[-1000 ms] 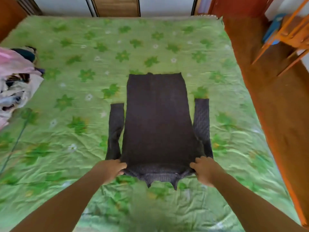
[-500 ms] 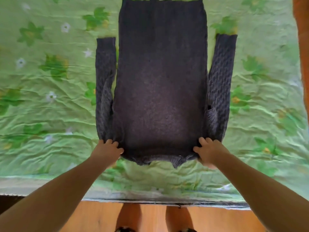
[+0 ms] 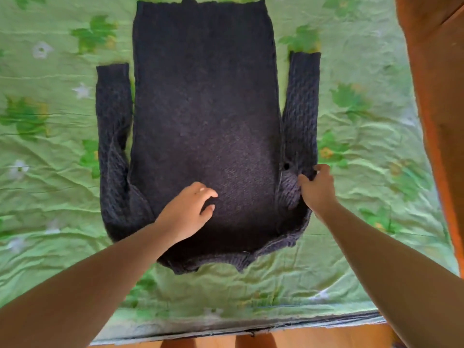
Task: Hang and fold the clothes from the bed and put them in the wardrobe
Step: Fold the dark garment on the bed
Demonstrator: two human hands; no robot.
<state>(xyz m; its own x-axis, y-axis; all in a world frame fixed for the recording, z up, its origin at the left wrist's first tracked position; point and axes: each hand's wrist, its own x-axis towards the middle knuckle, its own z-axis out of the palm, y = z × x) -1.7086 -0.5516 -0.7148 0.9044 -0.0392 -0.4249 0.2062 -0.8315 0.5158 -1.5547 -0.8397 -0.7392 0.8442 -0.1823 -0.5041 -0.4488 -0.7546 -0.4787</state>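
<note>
Dark sweater (image 3: pixel 203 109) flat under both hands on a green bedsheet (image 3: pixel 50 146).
Left hand (image 3: pixel 187 209) rests on its middle, fingers loosely spread; right hand (image 3: pixel 317 189) pinches the sleeve (image 3: pixel 301 109).

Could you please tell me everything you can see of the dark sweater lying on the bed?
The sweater is a dark charcoal knit, chunky and cable-textured on the sleeves and smoother on the body. It lies flat on the green flowered bed cover, collar end toward the person and hem away, with both sleeves straight alongside the body. The left hand rests on the body toward the collar end. The right hand pinches bunched fabric at the base of the right-side sleeve.
</note>
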